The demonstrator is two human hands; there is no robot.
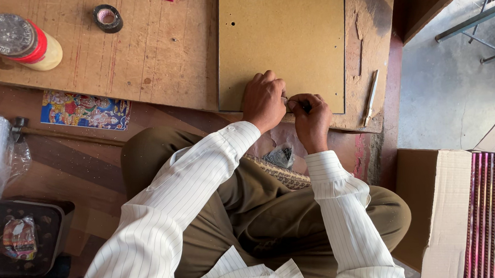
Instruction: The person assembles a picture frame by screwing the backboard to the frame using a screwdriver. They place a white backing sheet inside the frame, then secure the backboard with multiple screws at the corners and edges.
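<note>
Bright daylight from right, soft shadows, sharp pic, slight wide-angle edge warp

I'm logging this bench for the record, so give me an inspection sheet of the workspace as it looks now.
Surface: worn brown wooden worktable, scratched and stained.
Job's things: flat tan rectangular hardboard panel; small dark tool.
Clutter: cream glue bottle with red band, black tape roll, colourful picture card, pale stick-shaped tool.
Grippers: left hand presses the panel's near edge; right hand grips the tool.
Cables: nothing seen.
Surroundings: cardboard box of pink strips, dark tin.
</note>
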